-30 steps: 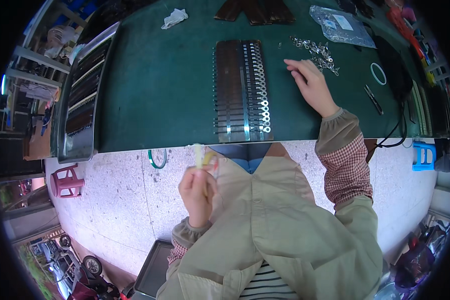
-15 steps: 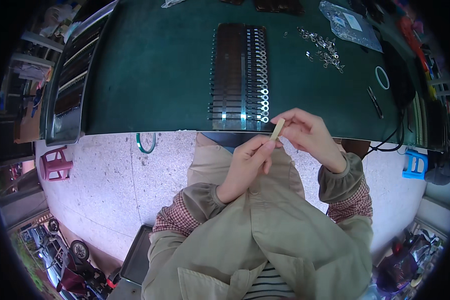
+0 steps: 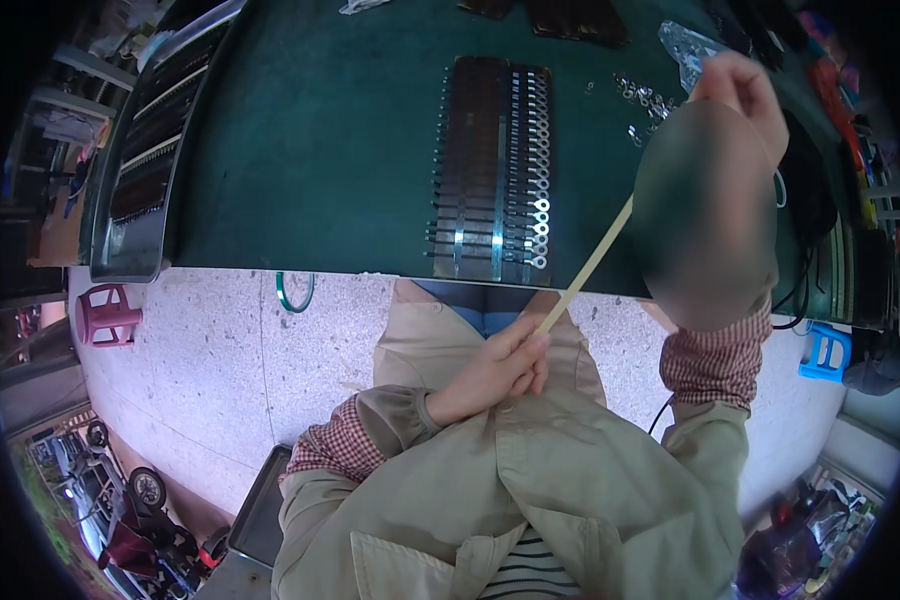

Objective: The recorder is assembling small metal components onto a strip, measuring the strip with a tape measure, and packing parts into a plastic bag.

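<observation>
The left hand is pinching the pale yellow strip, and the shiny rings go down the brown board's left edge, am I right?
Not quite: the head view shows the shiny rings along the right edge of the brown board, not the left. The left hand is indeed pinching the pale yellow strip.

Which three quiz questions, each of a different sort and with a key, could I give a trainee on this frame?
1. Multiple choice: what does the person's left hand hold?
A) a white ring
B) a pale yellow strip
C) a black pen

2. True or false: a row of metal rings runs along the right side of the brown board.

3. Short answer: where do the loose metal pieces lie relative to that board?

Key:
1. B
2. True
3. To its right, on the green tabletop.
</observation>
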Demonstrator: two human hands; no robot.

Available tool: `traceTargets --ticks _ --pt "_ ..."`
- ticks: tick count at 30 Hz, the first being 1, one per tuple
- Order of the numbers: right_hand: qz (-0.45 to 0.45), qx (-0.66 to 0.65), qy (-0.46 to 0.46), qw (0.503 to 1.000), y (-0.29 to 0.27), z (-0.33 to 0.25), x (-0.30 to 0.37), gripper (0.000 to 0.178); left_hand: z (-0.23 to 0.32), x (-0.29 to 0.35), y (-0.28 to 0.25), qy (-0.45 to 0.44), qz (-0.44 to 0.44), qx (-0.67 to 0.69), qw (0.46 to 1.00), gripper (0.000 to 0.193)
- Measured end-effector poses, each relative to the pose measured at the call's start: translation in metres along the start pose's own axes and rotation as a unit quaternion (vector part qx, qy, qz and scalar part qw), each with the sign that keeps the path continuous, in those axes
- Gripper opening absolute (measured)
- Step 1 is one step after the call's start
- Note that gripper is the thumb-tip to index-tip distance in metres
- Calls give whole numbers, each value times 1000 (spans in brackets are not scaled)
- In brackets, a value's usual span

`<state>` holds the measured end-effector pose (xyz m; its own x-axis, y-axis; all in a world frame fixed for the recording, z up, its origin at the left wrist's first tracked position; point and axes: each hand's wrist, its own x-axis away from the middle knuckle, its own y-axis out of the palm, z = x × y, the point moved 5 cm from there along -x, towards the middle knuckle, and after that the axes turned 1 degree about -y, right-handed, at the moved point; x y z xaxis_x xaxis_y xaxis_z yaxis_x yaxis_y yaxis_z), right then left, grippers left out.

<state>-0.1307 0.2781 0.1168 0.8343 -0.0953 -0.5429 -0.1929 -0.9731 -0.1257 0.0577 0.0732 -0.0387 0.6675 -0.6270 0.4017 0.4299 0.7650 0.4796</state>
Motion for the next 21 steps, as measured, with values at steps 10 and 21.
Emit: traceTargets --ticks 10,21 --pt "-131 129 15 983 53 134 -30 12 -4 0 9 56 -17 6 998 33" --pt "-139 239 -42 960 86 155 -24 9 -2 -14 9 87 -29 40 995 30"
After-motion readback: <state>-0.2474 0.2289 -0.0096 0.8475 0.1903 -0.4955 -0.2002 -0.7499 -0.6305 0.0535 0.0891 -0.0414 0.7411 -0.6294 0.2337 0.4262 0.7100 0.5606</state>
